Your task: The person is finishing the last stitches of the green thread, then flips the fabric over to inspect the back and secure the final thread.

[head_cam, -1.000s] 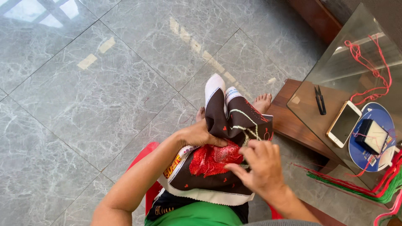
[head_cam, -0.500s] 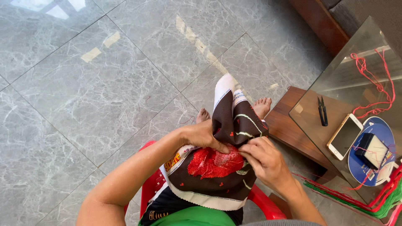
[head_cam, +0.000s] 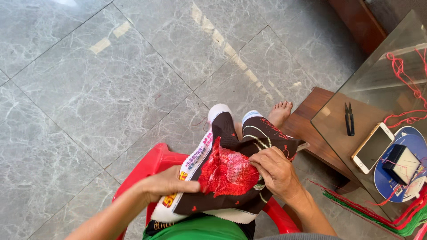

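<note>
A dark brown embroidery cloth [head_cam: 231, 195] with a red stitched patch [head_cam: 227, 171] and a white printed edge lies across my lap. My left hand [head_cam: 167, 184] grips its left edge, thumb over the white border. My right hand [head_cam: 275, 171] rests on the cloth's right side, fingers pinched against the red stitching; whether it holds a needle is too small to tell. The cloth's far end drapes over my knees.
I sit on a red plastic chair [head_cam: 155, 162] over a grey marble floor [head_cam: 111, 89]. A glass-topped table [head_cam: 391, 102] at right bears black snips [head_cam: 349, 119], a phone [head_cam: 372, 147], a blue round disc [head_cam: 411, 166] with a small black box, and red thread [head_cam: 407, 75]. Bundled green and red threads [head_cam: 391, 220] hang below.
The cloth was lowered and flattened on my lap. My left hand slid down to the left edge, and my right hand moved onto the red patch's right side.
</note>
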